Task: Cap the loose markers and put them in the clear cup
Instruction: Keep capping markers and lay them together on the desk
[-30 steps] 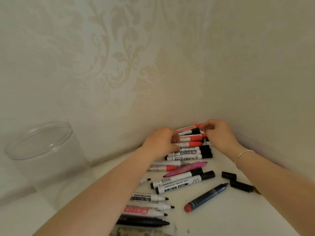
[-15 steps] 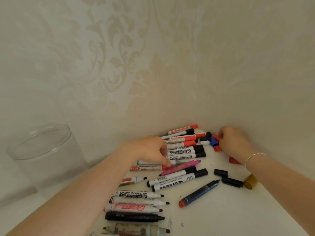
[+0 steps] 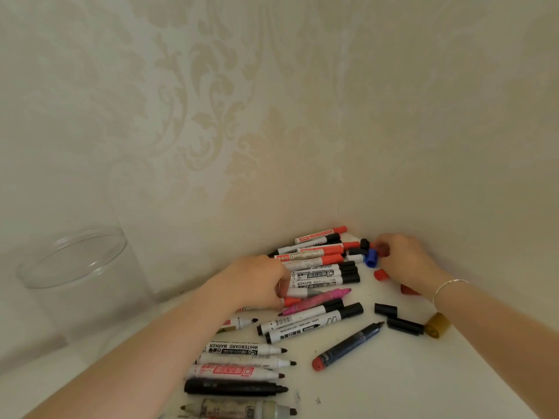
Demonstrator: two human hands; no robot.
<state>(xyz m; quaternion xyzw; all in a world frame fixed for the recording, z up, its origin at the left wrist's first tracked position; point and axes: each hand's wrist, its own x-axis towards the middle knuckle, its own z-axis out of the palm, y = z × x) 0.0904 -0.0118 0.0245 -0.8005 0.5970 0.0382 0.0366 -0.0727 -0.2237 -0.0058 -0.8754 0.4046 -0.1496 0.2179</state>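
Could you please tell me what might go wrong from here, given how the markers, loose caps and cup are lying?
1. The uncapped whiteboard markers lie tips bare beside the left forearm, which could smear ink.
2. Loose caps differ: the blue cap by the right hand, the red cap and the black cap. A mismatch seems possible.
3. The clear plastic cup stands far left of the pile, so a loose grip could drop markers.

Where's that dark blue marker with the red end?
Head view, right of centre: the dark blue marker lies uncapped on the table, just below two black-capped markers, left of loose black caps.
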